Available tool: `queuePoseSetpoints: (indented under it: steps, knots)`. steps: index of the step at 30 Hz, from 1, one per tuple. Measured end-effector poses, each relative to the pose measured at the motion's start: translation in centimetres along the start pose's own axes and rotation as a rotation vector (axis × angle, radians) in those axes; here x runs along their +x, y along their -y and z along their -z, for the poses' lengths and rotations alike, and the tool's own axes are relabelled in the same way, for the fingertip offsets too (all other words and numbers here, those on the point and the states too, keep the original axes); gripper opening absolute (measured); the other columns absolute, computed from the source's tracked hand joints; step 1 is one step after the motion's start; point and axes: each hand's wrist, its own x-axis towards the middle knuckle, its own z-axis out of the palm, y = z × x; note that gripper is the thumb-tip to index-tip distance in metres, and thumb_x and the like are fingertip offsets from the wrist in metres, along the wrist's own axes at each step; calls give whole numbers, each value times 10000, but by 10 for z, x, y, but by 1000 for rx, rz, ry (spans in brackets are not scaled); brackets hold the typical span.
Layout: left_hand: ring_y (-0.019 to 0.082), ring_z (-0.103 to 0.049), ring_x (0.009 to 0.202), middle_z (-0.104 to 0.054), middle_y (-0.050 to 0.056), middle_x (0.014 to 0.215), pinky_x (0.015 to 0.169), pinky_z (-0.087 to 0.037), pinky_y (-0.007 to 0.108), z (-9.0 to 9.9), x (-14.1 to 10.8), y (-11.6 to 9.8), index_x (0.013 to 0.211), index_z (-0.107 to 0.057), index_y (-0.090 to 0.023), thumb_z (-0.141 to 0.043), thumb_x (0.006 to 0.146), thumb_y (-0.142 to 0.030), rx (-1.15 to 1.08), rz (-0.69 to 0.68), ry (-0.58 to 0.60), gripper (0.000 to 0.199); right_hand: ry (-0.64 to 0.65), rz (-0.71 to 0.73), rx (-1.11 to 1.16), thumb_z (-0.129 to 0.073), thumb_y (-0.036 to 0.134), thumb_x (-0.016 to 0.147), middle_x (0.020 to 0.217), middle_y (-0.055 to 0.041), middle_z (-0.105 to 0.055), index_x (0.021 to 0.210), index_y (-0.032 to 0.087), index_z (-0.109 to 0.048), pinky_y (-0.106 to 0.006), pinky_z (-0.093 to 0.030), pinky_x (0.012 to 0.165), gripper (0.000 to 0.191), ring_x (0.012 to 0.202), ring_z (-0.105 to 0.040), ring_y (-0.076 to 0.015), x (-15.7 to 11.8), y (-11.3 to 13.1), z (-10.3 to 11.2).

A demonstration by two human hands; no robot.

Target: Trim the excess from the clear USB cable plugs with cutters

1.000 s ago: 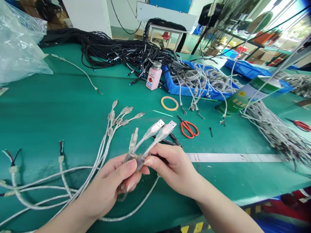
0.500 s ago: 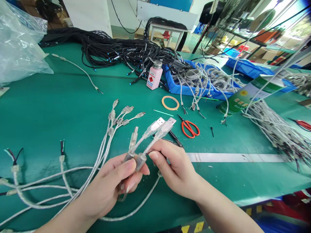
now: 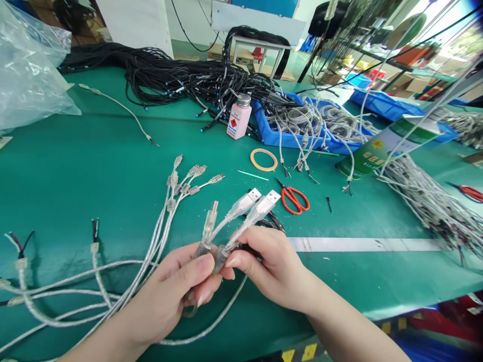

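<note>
Three USB plugs (image 3: 244, 203) stand above a green table (image 3: 113, 201), the left hand (image 3: 175, 286) clamped on two grey beads (image 3: 221, 257) below. The right hand (image 3: 273, 269) curls alongside, its grip unclear. Beyond: one tape ring (image 3: 252, 163), one pink bottle (image 3: 238, 120).

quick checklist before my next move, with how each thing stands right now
1. Left hand has a grip on the held cables: ok.
2. Right hand has a secure pinch: cannot tell, its grip is partly hidden.
3. All three held plugs point away from the hands: ok.
4. Loose cables clear of the left forearm: not ok, it overlaps them in view.
5. Red scissors clear of both hands: ok.
6. Bottle upright: ok.
</note>
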Motion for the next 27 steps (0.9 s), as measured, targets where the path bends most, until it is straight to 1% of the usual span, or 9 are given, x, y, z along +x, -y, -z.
queuePoseSetpoints:
  steps: [5,10,15,18,20,22,24,26,27]
  knots:
    - [98,-242,485,-359,-63,486,468,-159,272,-1,0,-1,802,-695,-179,-627,847,-549,12,5,-7,379,-7,2,8,-481,410,993,660,22,-568,805,190,-571,-207,-381,545,303,565,-487,-86,1,2,0]
    - [100,-253,486,-366,-61,482,469,-170,268,-2,2,-1,798,-695,-186,-633,844,-547,-11,-22,-2,370,-23,-21,-25,-486,449,982,684,14,-569,896,185,-583,-225,-397,564,294,583,-483,-100,1,2,0]
    - [99,-256,483,-368,-62,477,468,-167,271,-1,1,-1,790,-688,-183,-631,844,-554,2,-13,-8,379,3,-5,-4,-458,435,997,671,11,-565,831,174,-578,-220,-378,548,332,585,-476,-93,1,1,0]
    - [98,-248,480,-368,-64,475,469,-164,273,-1,0,-1,804,-684,-179,-625,845,-562,16,-8,-7,390,70,-63,106,-453,443,996,650,10,-576,798,174,-582,-220,-376,524,358,556,-472,-88,0,0,1]
    - [97,-265,483,-407,-57,483,475,-172,271,-1,1,-1,817,-679,-172,-641,829,-571,52,-13,-15,401,72,-121,215,-471,448,986,667,2,-601,812,173,-590,-223,-397,529,347,566,-496,-92,0,1,2]
    - [91,-294,481,-474,-43,499,478,-183,265,-1,2,0,784,-652,-168,-701,782,-565,92,-10,-39,399,19,-193,346,-522,444,962,693,-1,-616,846,175,-593,-224,-422,538,302,596,-528,-101,0,2,2]
    - [84,-319,471,-549,-27,525,472,-193,257,-1,4,2,728,-600,-177,-778,721,-516,104,20,-80,382,-45,-274,463,-581,423,932,696,5,-611,842,181,-590,-224,-439,542,258,615,-541,-106,2,3,2]
    - [74,-326,459,-613,-13,563,462,-201,248,-3,6,3,705,-570,-185,-819,693,-444,85,62,-103,360,-81,-355,553,-612,402,913,670,15,-585,798,184,-585,-226,-441,536,248,595,-523,-102,3,2,1]
    - [72,-338,464,-643,-2,590,459,-208,245,-3,7,2,719,-584,-183,-820,699,-416,75,71,-96,333,-99,-384,591,-614,403,910,647,22,-558,775,185,-580,-226,-430,524,259,568,-494,-96,4,1,0]
